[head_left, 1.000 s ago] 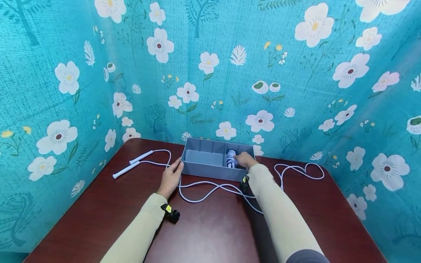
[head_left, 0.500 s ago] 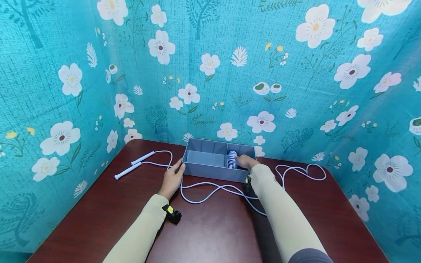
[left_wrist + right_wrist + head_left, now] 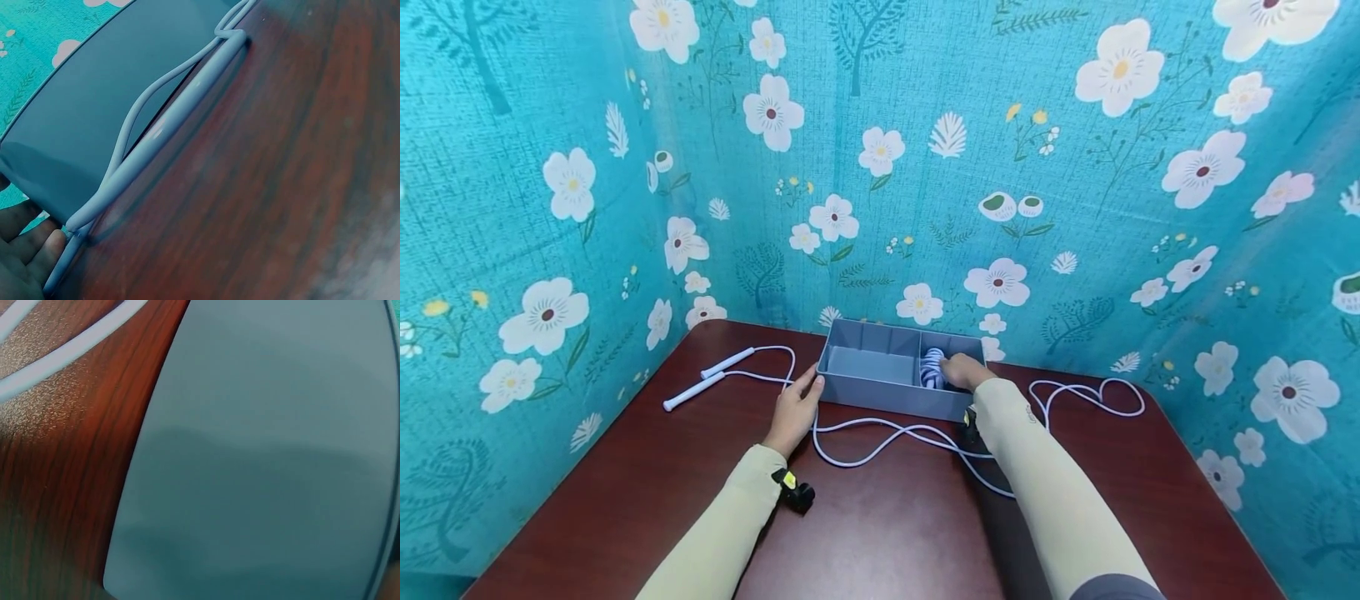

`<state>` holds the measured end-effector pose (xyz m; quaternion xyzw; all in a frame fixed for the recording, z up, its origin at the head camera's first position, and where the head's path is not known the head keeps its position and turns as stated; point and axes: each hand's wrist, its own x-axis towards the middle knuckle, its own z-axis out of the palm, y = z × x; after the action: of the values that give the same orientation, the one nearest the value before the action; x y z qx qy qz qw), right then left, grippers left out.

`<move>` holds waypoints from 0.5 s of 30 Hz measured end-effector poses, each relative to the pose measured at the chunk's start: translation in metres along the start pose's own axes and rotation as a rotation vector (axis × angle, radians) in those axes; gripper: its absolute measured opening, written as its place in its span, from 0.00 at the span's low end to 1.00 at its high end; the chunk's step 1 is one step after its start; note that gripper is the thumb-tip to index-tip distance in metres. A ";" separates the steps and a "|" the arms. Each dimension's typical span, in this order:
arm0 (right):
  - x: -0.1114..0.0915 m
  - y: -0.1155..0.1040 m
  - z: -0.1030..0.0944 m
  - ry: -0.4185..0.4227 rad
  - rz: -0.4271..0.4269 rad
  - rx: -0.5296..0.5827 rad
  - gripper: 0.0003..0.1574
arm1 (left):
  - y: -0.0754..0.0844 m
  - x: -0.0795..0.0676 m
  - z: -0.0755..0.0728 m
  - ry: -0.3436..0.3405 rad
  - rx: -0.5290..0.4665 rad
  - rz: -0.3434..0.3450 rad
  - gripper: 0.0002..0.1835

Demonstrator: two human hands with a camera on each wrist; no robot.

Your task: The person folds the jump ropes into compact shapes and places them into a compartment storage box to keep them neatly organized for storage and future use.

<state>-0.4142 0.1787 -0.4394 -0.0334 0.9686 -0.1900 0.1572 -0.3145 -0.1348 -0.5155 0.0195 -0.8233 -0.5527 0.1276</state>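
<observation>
A grey two-compartment box (image 3: 891, 397) stands towards the back of the table in the head view. My left hand (image 3: 792, 417) rests at its left end, thumb by the front corner and fingers along the end; the left wrist view shows the fingers near that corner. My right hand (image 3: 964, 371) reaches over the front wall into the smaller right compartment and holds a wound-up white jump rope (image 3: 932, 367) there by its right side. The right fingertips are partly hidden. In the right wrist view, the box wall (image 3: 269, 425) fills most of the picture.
A second jump rope lies loose on the dark red table (image 3: 880, 533). Its two white handles (image 3: 694, 391) are at the left, and its cord (image 3: 887, 439) winds in front of the box and out to the right. A blue flowered curtain (image 3: 880, 242) hangs behind.
The head view has shifted slightly, so the scene sits a little lower and further right. Both hands keep nearly the same places at the box.
</observation>
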 end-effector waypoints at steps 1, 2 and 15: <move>0.000 0.000 -0.001 -0.002 -0.004 0.002 0.31 | 0.000 0.000 0.000 0.001 0.004 0.001 0.32; -0.001 0.000 -0.003 -0.004 -0.007 0.006 0.30 | -0.001 0.000 0.000 0.001 0.005 0.000 0.32; -0.003 0.002 -0.006 -0.007 -0.129 0.086 0.17 | -0.005 0.002 0.000 -0.015 -0.009 -0.003 0.31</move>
<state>-0.4134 0.1831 -0.4335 -0.0896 0.9548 -0.2412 0.1492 -0.3172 -0.1374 -0.5194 0.0158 -0.8216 -0.5569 0.1208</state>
